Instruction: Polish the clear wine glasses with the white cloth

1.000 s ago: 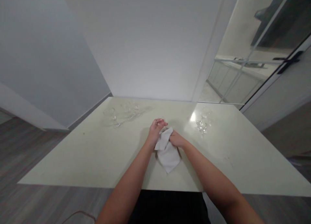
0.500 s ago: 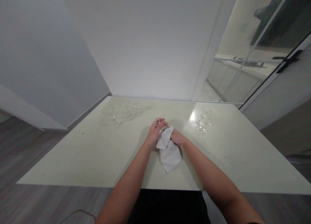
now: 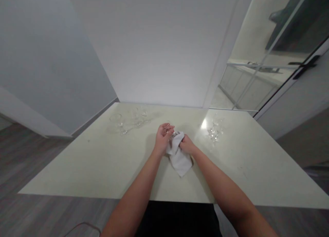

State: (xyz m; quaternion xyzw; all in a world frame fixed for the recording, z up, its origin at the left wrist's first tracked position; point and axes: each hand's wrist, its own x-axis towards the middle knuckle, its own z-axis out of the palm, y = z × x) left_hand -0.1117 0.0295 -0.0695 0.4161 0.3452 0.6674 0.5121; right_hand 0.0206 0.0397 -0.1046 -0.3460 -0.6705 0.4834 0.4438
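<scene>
Mid-wipe: left hand (image 3: 162, 138) grips a clear glass (image 3: 170, 131), right hand (image 3: 187, 146) rubs it with a white cloth (image 3: 180, 156); more glasses (image 3: 128, 122) wait beyond the left hand, a few (image 3: 214, 129) past the right.

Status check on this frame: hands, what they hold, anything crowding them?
Left hand grips a clear glass. Right hand presses white cloth against it. More glasses stand apart, nothing crowding.

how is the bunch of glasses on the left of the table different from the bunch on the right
The left glasses form the bigger, looser group, spread along the far left of the table; the right glasses are fewer and packed tightly. The right glasses sit beside a bright glare; the left glasses lie in even light. The left hand is nearer the left glasses, the right hand nearer the right glasses. Both groups are clear glass, untouched.
</scene>
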